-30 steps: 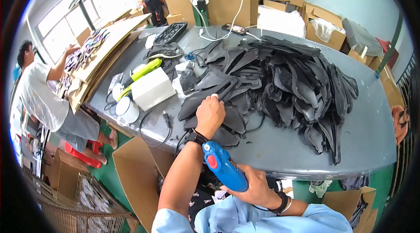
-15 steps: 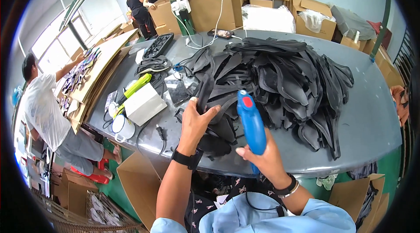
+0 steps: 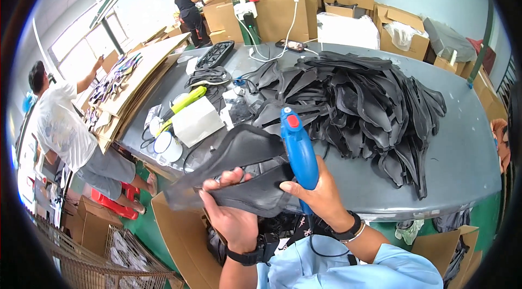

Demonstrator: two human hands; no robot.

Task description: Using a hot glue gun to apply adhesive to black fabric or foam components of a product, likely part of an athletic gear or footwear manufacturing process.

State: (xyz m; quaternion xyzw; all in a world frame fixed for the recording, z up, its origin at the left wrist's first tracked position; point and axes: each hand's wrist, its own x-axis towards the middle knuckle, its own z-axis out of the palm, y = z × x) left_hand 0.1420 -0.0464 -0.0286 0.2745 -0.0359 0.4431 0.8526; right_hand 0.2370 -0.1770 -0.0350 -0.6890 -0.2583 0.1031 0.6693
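Observation:
My left hand [image 3: 235, 218] is turned palm up beneath a black, curved, padded-looking piece [image 3: 265, 192]. Its fingers curl up through or around the piece's inner edge. One end of the piece, toward the left, is smeared by motion. In my right hand [image 3: 322, 194] is a blue corded handheld tool [image 3: 302, 156] with a red button near its tip. The tip points away from me, and the tool's body overlaps the right end of the black piece; whether they touch I cannot tell. Beyond both hands lies a large heap of similar black pieces [image 3: 370, 107] on the grey table [image 3: 457, 158].
On the table's left are a white box [image 3: 197, 121], a white mug [image 3: 167, 148], a yellow-green tool [image 3: 187, 101] and a black tray [image 3: 215, 54]. A phone [image 3: 291, 45] lies at the back. An open carton [image 3: 182, 240] stands below the front edge. A person [image 3: 70, 115] works at left.
My left hand has come toward me from the heap, bringing a black piece that now spreads across it, palm up. The blue tool has shifted slightly left in the picture.

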